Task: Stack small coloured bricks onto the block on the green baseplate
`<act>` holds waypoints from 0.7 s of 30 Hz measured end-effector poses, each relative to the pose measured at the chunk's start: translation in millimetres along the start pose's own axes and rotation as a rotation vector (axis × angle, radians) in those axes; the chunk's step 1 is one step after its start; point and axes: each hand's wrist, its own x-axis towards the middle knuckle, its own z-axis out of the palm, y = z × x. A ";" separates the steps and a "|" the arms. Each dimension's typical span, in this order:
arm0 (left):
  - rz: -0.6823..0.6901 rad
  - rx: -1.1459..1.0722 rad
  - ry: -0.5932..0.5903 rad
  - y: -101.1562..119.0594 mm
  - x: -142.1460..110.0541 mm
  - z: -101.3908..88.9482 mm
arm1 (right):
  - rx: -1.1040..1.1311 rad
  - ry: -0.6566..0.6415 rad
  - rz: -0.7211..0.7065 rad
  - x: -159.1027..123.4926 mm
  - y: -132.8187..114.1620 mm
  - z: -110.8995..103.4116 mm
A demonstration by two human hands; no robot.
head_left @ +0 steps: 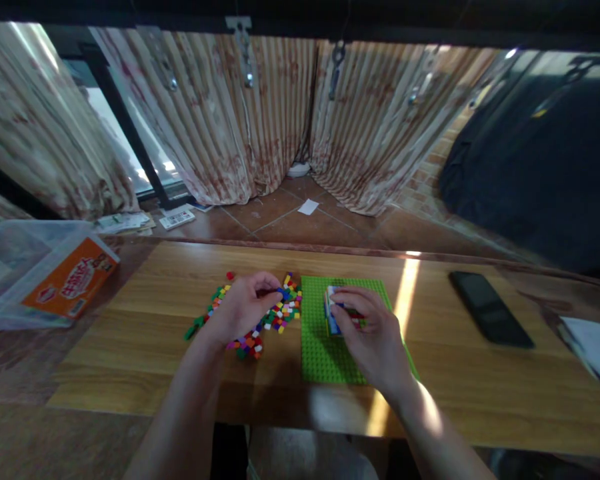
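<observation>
My left hand [246, 305] is above a spread of small coloured toy bricks [280, 320] on the wooden table. Thumb and forefinger are pinched together at a blue brick [283, 293], which appears to be between their tips. Over the green baseplate [323, 360], my right hand [373, 327] curls its fingers and thumb against a small brick structure [334, 323]. Blue, white and yellow show on the structure's left side; the hand covers much of the rest.
A clear plastic box [45, 267] with an orange label stands at the table's left. On the right lie a black phone [490, 310] and, at the edge, white papers [593, 347]. Striped curtains [275, 120] hang beyond the tiled floor, where a white paper sheet [309, 207] lies.
</observation>
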 end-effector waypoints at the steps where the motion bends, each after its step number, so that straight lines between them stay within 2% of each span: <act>1: -0.009 -0.053 -0.003 2.2 0.3 3.2 | 0.006 -0.013 -0.007 -0.6 -2.1 0.9; 4: -0.033 -0.184 -0.037 9.8 0.6 15.0 | 0.029 -0.046 -0.024 -2.1 -6.6 3.4; 10: -0.076 -0.301 -0.220 19.2 -0.4 39.2 | 0.157 -0.104 0.049 -1.4 -12.7 2.9; 16: -0.067 -0.408 -0.215 22.3 -5.0 52.5 | 0.455 -0.062 0.243 -0.4 -6.4 4.3; 19: -0.077 -0.425 -0.269 25.1 -8.6 57.1 | 0.550 -0.028 0.302 -0.2 -4.8 4.2; 21: -0.068 -0.417 -0.257 25.7 -10.0 60.6 | 0.591 -0.035 0.317 -0.2 -5.7 3.5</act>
